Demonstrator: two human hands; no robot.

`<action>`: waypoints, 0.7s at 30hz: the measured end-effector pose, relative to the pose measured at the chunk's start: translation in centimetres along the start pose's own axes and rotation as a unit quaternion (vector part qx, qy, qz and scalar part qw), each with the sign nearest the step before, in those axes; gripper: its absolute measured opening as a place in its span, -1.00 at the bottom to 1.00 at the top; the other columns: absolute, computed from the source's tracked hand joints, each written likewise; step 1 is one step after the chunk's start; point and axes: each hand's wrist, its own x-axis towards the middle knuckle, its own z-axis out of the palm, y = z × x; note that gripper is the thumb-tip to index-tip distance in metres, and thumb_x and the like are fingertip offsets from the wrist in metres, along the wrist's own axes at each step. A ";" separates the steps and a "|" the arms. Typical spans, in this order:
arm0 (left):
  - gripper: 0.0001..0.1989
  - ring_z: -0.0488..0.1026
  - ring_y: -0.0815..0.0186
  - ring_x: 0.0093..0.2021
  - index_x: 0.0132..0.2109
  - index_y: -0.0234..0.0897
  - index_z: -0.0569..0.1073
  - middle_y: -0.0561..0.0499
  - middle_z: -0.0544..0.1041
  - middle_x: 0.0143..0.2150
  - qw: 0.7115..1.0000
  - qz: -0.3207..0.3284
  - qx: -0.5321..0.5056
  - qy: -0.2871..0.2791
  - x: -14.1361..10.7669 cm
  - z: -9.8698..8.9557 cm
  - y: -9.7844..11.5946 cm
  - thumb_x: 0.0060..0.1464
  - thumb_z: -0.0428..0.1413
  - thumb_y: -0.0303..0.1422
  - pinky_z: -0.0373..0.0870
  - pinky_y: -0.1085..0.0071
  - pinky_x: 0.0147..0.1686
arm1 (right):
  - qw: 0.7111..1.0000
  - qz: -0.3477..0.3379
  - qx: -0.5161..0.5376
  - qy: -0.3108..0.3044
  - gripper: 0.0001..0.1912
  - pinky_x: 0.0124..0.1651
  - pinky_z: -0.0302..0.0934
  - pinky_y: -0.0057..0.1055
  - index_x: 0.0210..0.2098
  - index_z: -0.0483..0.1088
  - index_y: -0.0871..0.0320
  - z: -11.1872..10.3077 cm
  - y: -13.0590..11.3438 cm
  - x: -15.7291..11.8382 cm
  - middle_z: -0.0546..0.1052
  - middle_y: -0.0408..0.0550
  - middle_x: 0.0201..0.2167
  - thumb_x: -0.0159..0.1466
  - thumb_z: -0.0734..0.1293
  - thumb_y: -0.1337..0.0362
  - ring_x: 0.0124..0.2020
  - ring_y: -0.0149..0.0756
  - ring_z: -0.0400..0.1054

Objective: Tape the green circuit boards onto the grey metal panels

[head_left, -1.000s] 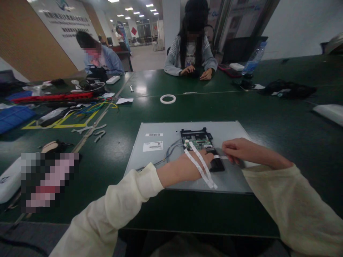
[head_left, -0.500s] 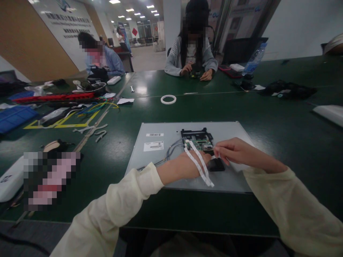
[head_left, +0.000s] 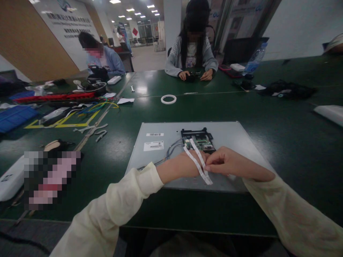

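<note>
A large grey flat panel [head_left: 227,134] with barcode labels lies in front of me. On it sits a black bracket [head_left: 197,132] with a green circuit board [head_left: 201,144], and grey cables [head_left: 169,152] run off to the left. My left hand [head_left: 187,165] rests over the board's near edge, its fingers hidden. Strips of white tape [head_left: 197,162] lie across the back of that hand, their ends hanging toward me. With thumb and fingers pinched together, my right hand [head_left: 223,163] is closed at one strip, right beside my left hand.
A white tape roll [head_left: 168,99] lies beyond the panel. To the left are grey strips [head_left: 96,130], a blue tray [head_left: 16,117], coloured wires [head_left: 103,104] and a white case [head_left: 13,178]. Two people sit across the table; a water bottle [head_left: 255,59] stands at the far right.
My right hand has moved left and toward me, from near the black part at the board's lower edge to the tape strips on my left hand. My left hand stays almost still.
</note>
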 end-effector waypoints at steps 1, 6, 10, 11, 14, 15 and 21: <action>-0.83 0.49 0.26 -0.21 -0.14 -0.39 0.41 -0.15 0.52 -0.17 1.000 0.003 -0.001 0.005 0.0 0.1 0.0 0.16 -0.02 -0.47 0.44 0.41 -0.19 | 1.000 -0.002 0.009 0.006 -0.59 -0.63 -0.09 -0.57 -0.40 0.49 0.27 -0.1 0.1 0.0 0.27 -0.21 -0.73 0.17 0.31 -0.01 -0.72 -0.57 0.05; -0.83 0.49 0.25 -0.26 -0.15 -0.43 0.42 -0.15 0.52 -0.21 1.000 -0.021 -0.005 0.002 -0.2 0.2 0.1 0.15 -0.02 -0.48 0.45 0.42 -0.27 | 0.998 -0.020 0.060 0.005 -0.63 -0.57 0.01 -0.56 -0.31 0.45 0.26 -0.8 0.1 -0.4 0.38 -0.14 -0.60 0.15 0.34 0.04 -0.63 -0.54 0.15; -0.78 0.50 0.25 -0.30 -0.07 -0.44 0.38 -0.15 0.52 -0.23 0.998 -0.052 0.003 0.030 -0.3 0.1 0.2 0.17 -0.04 -0.45 0.45 0.39 -0.32 | 0.989 -0.062 0.104 0.082 -0.72 -0.41 0.14 -0.51 -0.42 0.40 0.23 -1.4 -0.5 -0.9 0.38 -0.11 -0.51 0.18 0.33 0.09 -0.48 -0.46 0.25; -0.79 0.50 0.25 -0.30 -0.09 -0.44 0.38 -0.15 0.52 -0.24 0.998 -0.055 0.011 0.029 -0.3 0.1 0.3 0.17 -0.04 -0.45 0.45 0.38 -0.31 | 0.983 -0.079 0.111 0.122 -0.73 -0.35 0.17 -0.49 -0.44 0.39 0.21 -1.5 -0.5 -0.9 0.39 -0.10 -0.46 0.18 0.33 0.11 -0.42 -0.43 0.27; -0.84 0.50 0.27 -0.33 -0.19 -0.39 0.40 -0.10 0.53 -0.28 0.998 -0.054 0.016 0.014 -0.1 0.0 0.3 0.18 -0.05 -0.44 0.45 0.37 -0.31 | 0.953 -0.091 0.121 0.262 -0.76 -0.27 0.17 -0.49 -0.40 0.38 0.18 -2.1 0.1 -0.6 0.40 -0.09 -0.36 0.17 0.33 0.10 -0.32 -0.40 0.28; -0.84 0.50 0.27 -0.32 -0.20 -0.38 0.40 -0.09 0.53 -0.28 0.999 -0.051 0.014 0.013 -0.1 -0.1 0.3 0.19 -0.05 -0.42 0.45 0.38 -0.32 | 0.942 -0.074 0.124 0.303 -0.74 -0.31 0.16 -0.51 -0.38 0.37 0.18 -2.3 0.5 -0.4 0.40 -0.09 -0.37 0.16 0.33 0.09 -0.34 -0.42 0.27; -0.81 0.51 0.22 -0.25 -0.17 -0.38 0.39 -0.10 0.53 -0.23 0.998 -0.062 0.026 -0.002 -0.1 -0.5 0.8 0.21 -0.09 -0.42 0.45 0.36 -0.31 | 0.909 0.004 0.102 0.403 -0.65 -0.56 -0.03 -0.53 -0.44 0.29 0.19 -3.3 3.1 1.2 0.25 -0.21 -0.61 0.10 0.31 0.00 -0.61 -0.52 0.09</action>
